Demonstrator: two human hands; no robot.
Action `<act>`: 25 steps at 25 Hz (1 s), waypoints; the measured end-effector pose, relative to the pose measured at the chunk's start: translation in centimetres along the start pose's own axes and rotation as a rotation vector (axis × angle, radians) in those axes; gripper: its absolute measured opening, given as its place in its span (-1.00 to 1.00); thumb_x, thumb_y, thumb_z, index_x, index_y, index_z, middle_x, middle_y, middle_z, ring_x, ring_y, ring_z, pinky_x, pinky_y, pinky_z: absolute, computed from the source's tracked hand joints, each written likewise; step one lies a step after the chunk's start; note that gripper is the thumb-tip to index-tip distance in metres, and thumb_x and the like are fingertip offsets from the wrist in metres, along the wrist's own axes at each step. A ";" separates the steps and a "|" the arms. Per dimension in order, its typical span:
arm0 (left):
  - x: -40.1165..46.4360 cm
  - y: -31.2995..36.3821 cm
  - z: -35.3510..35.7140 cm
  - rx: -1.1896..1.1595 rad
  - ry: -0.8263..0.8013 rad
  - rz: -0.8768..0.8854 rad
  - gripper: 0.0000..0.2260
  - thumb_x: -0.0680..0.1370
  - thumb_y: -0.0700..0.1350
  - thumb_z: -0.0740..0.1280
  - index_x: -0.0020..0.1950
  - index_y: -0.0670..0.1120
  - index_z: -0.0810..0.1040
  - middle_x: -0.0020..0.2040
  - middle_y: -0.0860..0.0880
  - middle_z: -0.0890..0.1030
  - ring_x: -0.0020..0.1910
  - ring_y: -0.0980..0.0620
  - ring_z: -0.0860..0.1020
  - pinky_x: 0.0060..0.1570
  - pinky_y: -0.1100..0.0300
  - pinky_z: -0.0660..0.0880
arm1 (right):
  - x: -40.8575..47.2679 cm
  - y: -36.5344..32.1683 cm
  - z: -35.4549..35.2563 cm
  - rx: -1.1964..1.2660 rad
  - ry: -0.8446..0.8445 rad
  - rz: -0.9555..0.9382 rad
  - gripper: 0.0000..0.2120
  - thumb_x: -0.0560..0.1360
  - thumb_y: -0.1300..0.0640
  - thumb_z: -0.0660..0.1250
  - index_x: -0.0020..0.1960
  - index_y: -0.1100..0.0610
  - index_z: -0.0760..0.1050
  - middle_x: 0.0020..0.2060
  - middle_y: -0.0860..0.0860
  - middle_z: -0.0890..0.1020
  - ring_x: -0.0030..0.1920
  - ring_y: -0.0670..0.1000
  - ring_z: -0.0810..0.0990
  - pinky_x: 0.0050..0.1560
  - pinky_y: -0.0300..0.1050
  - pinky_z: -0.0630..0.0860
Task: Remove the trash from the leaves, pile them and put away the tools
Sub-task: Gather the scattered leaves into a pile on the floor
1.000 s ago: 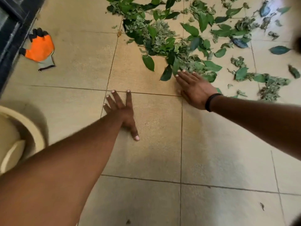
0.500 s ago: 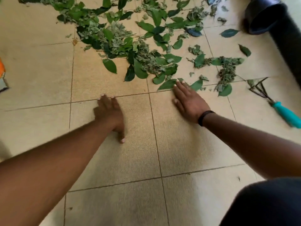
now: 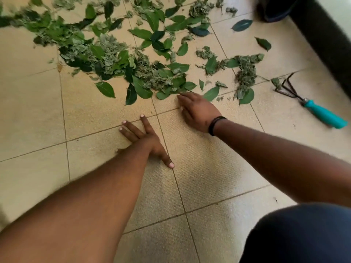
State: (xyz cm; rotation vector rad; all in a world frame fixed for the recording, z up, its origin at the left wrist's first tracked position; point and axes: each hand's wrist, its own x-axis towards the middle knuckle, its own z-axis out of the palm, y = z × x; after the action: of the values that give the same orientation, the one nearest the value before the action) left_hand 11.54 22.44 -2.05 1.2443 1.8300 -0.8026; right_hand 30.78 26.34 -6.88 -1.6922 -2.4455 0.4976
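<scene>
Green leaves (image 3: 144,59) lie scattered over the beige tiled floor across the top of the head view, some fresh and flat, some crumpled. My right hand (image 3: 197,111) lies flat on the floor with straight fingers touching the near edge of the leaves. A black band circles its wrist. My left hand (image 3: 146,139) presses flat on the bare tile nearer to me, fingers spread, away from the leaves. A hand rake with a teal handle (image 3: 322,114) lies on the floor at the right, prongs toward the leaves.
A dark round container (image 3: 275,10) stands at the top right beside a dark wall base (image 3: 326,38) along the right edge. My dark-clothed knee (image 3: 303,234) fills the lower right corner. Bare tiles (image 3: 38,111) stretch to the left.
The view has swung right: the orange glove and pale bucket left the frame, the rake and dark container came in. My left fingers went from spread to bunched and are spread again.
</scene>
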 end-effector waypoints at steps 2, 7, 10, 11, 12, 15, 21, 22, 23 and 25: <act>0.0 -0.1 -0.1 -0.015 -0.012 0.002 0.69 -0.07 0.24 0.71 0.30 -0.07 -0.77 0.20 -0.42 -0.74 0.29 -0.46 -0.64 0.34 -0.60 -0.14 | -0.9 -0.4 -0.7 0.066 0.281 0.152 -0.58 0.63 0.03 0.17 0.44 0.15 0.42 0.38 0.18 0.47 0.38 0.20 0.40 0.41 0.25 0.36; 0.5 0.0 0.0 -0.043 -0.025 0.017 0.70 -0.08 0.23 0.71 0.28 -0.06 -0.79 0.19 -0.41 -0.75 0.27 -0.46 -0.66 0.32 -0.62 -0.16 | -6.2 3.0 0.9 0.130 0.346 0.960 -0.17 0.60 -0.26 0.10 0.63 0.17 -0.15 0.60 0.28 -0.08 0.60 0.28 -0.12 0.59 0.19 -0.10; 0.2 -0.2 -0.1 -0.036 -0.033 0.012 0.70 -0.09 0.24 0.70 0.27 -0.07 -0.79 0.17 -0.43 -0.75 0.27 -0.47 -0.66 0.34 -0.60 -0.18 | -2.6 3.7 0.4 0.203 0.225 0.906 -0.22 0.61 -0.30 -0.01 0.62 0.17 -0.09 0.60 0.24 0.02 0.60 0.25 -0.01 0.57 0.25 0.01; 0.2 -0.2 -0.1 -0.033 -0.031 0.016 0.70 -0.10 0.25 0.70 0.26 -0.07 -0.80 0.17 -0.43 -0.75 0.27 -0.47 -0.66 0.34 -0.59 -0.18 | -0.9 3.1 0.1 0.279 0.221 0.752 -0.26 0.60 -0.31 -0.02 0.61 0.13 0.00 0.58 0.19 0.13 0.57 0.22 0.11 0.55 0.27 0.12; 0.2 -0.1 -0.1 -0.029 -0.030 0.026 0.71 -0.13 0.26 0.69 0.25 -0.06 -0.81 0.16 -0.42 -0.76 0.27 -0.47 -0.66 0.34 -0.59 -0.18 | 0.4 2.2 -0.4 0.363 0.226 0.597 -0.30 0.59 -0.30 0.00 0.59 0.09 0.08 0.54 0.15 0.24 0.53 0.18 0.22 0.51 0.27 0.21; 0.4 -0.2 -0.1 -0.031 -0.037 0.042 0.74 -0.29 0.29 0.63 0.21 -0.03 -0.83 0.13 -0.40 -0.78 0.25 -0.44 -0.69 0.34 -0.59 -0.19 | 1.5 2.1 -1.1 0.473 0.325 0.448 -0.35 0.65 -0.21 0.06 0.62 0.09 0.05 0.60 0.10 0.14 0.60 0.10 0.06 0.59 0.10 0.00; 0.1 0.0 -0.3 -0.048 -0.068 0.056 0.74 -0.33 0.27 0.59 0.21 -0.03 -0.83 0.15 -0.39 -0.78 0.26 -0.43 -0.68 0.34 -0.59 -0.21 | -3.3 10.4 -1.6 0.378 0.485 0.862 -0.28 0.64 -0.19 0.09 0.63 0.18 -0.03 0.63 0.13 -0.02 0.62 0.10 -0.07 0.61 0.11 -0.01; 0.0 0.0 -0.3 -0.046 -0.067 0.056 0.73 -0.31 0.27 0.61 0.21 -0.03 -0.83 0.15 -0.39 -0.78 0.27 -0.43 -0.68 0.34 -0.59 -0.20 | -3.2 11.3 -1.8 0.355 0.492 0.884 -0.27 0.64 -0.18 0.10 0.63 0.21 -0.03 0.62 0.15 -0.02 0.62 0.11 -0.08 0.61 0.09 -0.02; -0.1 0.0 -0.4 -0.047 -0.067 0.053 0.73 -0.28 0.27 0.63 0.21 -0.03 -0.83 0.16 -0.39 -0.77 0.27 -0.44 -0.68 0.33 -0.60 -0.19 | -2.8 11.9 -2.0 0.338 0.493 0.903 -0.26 0.64 -0.17 0.11 0.63 0.23 -0.04 0.62 0.16 -0.03 0.62 0.13 -0.08 0.61 0.06 -0.04; -0.2 -0.1 -0.4 -0.048 -0.061 0.053 0.73 -0.19 0.27 0.68 0.23 -0.03 -0.82 0.18 -0.40 -0.76 0.28 -0.44 -0.67 0.32 -0.61 -0.18 | -2.3 12.5 -2.6 0.309 0.480 0.940 -0.25 0.65 -0.17 0.10 0.62 0.25 -0.05 0.62 0.18 -0.04 0.62 0.14 -0.09 0.61 0.03 -0.06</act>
State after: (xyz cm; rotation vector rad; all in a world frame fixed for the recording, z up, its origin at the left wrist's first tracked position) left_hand 11.43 22.63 -1.63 1.2197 1.7502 -0.7554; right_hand 43.46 28.71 -8.51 -2.3653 -1.0941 0.4359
